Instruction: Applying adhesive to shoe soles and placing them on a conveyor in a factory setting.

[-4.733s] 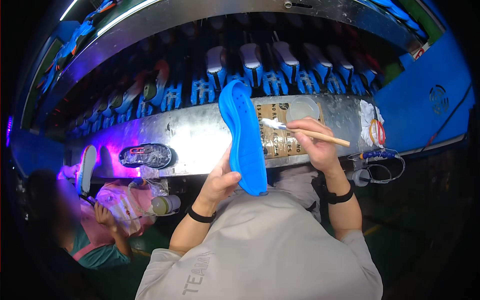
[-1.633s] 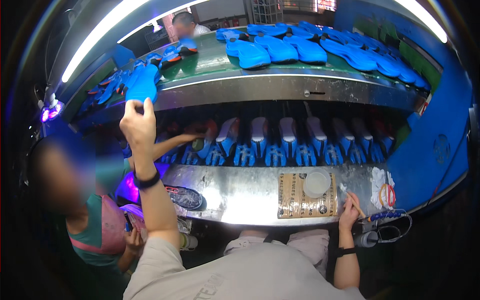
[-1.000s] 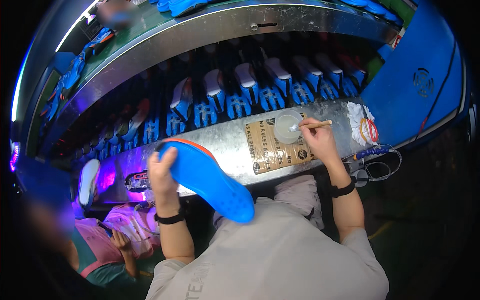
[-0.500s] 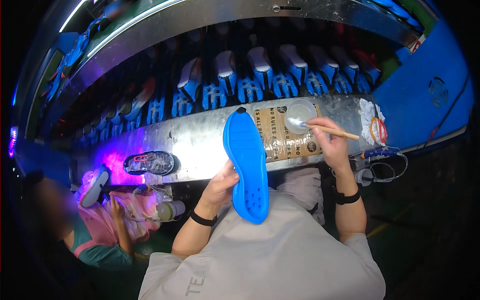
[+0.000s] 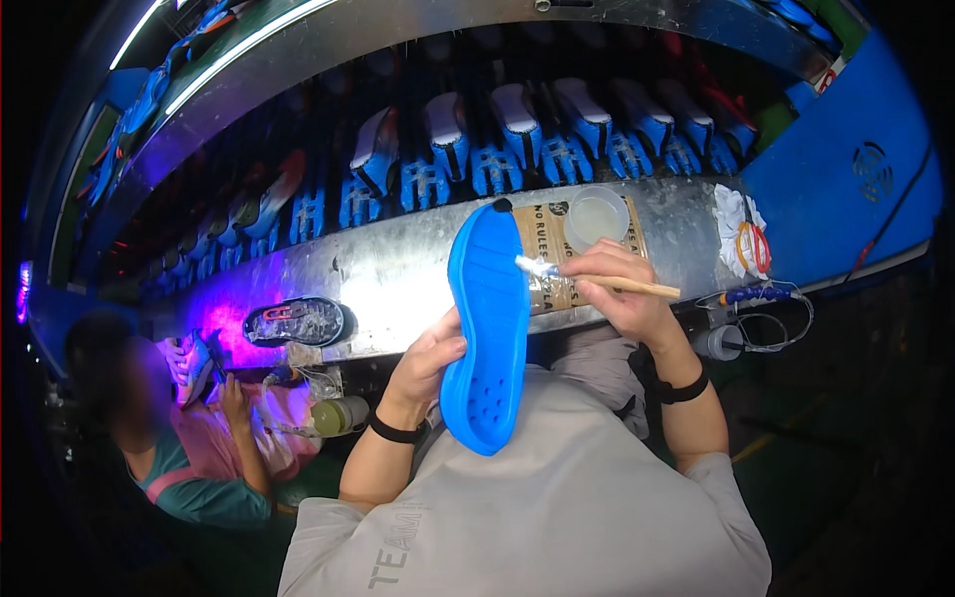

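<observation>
Left hand [image 5: 426, 366]: fingers clamped on side of blue sole [image 5: 487, 328], held up over counter's [image 5: 398, 279] near edge, inner face showing. Right hand [image 5: 622, 291]: fingers pinched on wooden-handled brush [image 5: 652, 290], white tip at sole's right rim; contact unclear. Sole blocks left edge of cardboard [image 5: 557, 292]; tub [image 5: 597, 219] sits on it. Dark shoe [image 5: 296, 322] by counter's near edge, left; white cloth [image 5: 731, 229] at right end. Shoe row [image 5: 517, 124] beyond far edge.

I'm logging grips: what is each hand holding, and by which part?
The left hand holds a blue shoe sole by its left edge, around mid-length; the right hand holds a brush by its wooden handle, near the bristle end.
</observation>
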{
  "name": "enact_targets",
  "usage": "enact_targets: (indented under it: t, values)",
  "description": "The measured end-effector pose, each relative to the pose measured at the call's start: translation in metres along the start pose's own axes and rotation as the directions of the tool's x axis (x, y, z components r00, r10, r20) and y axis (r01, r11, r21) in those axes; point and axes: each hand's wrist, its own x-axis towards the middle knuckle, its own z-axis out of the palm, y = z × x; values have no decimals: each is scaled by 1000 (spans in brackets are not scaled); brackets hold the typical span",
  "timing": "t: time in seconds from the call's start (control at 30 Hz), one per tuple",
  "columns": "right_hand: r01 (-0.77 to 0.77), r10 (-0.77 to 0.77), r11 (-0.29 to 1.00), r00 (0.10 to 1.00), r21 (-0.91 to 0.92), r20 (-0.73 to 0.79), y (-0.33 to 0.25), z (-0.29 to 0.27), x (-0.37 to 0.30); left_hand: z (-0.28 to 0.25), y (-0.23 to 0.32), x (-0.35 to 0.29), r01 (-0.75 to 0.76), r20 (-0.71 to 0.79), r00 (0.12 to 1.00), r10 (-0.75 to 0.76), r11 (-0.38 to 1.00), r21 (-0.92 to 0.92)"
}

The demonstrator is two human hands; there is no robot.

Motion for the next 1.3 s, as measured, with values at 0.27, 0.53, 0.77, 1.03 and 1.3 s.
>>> enact_targets:
  t: [0.27,0.53,0.77,1.03,1.3]
  values:
    - [29,-36,998,993,61,116,-13,-3,-3,-5,6,4,-39,12,999,38,997,72]
    - [34,-53,992,987,124,152,-22,1,-5,-4,13,9,-112,21,994,110,972,207]
    - [57,-82,987,983,152,164,-31,2,-8,3,23,11,-190,52,982,183,959,209]
    - [46,-84,975,982,217,168,-34,8,-10,-6,22,9,-178,8,984,179,971,158]
    - [18,191,732,954,681,-230,-20,13,-37,17,52,4,-269,-106,953,285,953,142]
